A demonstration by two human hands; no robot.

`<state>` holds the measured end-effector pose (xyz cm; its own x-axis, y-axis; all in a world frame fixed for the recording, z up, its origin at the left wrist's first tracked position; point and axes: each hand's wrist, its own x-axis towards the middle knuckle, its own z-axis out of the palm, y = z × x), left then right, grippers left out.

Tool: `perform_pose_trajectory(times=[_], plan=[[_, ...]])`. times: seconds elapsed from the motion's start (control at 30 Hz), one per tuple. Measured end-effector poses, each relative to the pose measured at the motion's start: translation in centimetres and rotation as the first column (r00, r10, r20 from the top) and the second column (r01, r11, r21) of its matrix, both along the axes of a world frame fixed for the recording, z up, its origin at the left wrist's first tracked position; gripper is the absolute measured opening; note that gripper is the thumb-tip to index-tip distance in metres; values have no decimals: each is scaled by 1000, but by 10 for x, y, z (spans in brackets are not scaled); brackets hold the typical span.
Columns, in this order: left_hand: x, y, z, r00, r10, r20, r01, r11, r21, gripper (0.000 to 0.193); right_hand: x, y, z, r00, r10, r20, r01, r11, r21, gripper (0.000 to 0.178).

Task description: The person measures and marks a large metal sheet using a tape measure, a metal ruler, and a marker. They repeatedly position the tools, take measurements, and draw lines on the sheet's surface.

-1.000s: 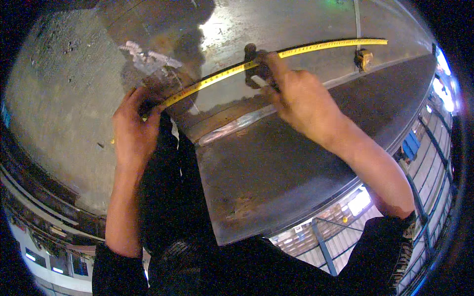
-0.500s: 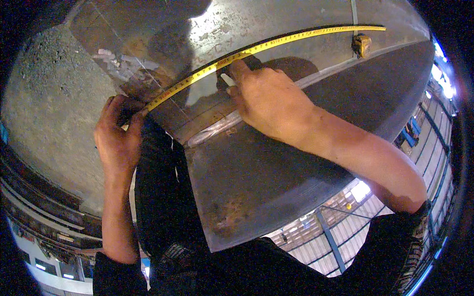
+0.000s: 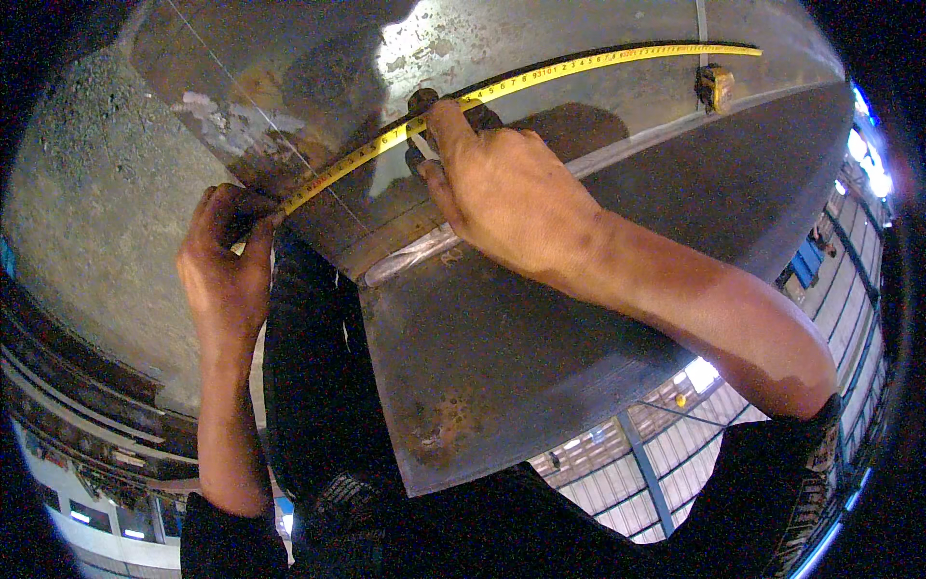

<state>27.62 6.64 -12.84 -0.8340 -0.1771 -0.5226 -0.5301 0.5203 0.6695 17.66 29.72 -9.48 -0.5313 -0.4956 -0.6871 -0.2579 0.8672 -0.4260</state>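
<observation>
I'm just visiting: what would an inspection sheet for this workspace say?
Surface: stained metal plate, with a thin straight line crossing it
Job's things: yellow measuring tape, extended along the plate; slim pale stick, material unclear
Clutter: small yellow-and-black case near the tape's far end
Grippers: left hand pinches the tape; right hand holds the stick
Cables: nothing seen
Surroundings: blue-grey beam

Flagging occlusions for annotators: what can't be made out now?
Head view:
- Yellow tape at the left hand: covered by its fingers.
- Pale piece at the right hand: partly hidden by fingers; kind unclear.
- Far tape markings: too small.
- Metal sheet: cut off by upper edge.
</observation>
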Motion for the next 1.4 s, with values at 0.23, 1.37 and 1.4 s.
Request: perform_pose_trajectory(times=[0.23,1.37,1.4], plan=[[1,-3,-1,999,34,12,-34,999,2,10,-1,-4,-2,1000,-14,-11,13,1000,-17,31],[0,-4,5,997,27,68,-29,999,34,13,-1,10,81,893,95,440,-83,995,-47,22],[-2,-5,8,997,19,73,-21,999,27,13,-2,7,87,861,162,481,-165,986,-37,21]])
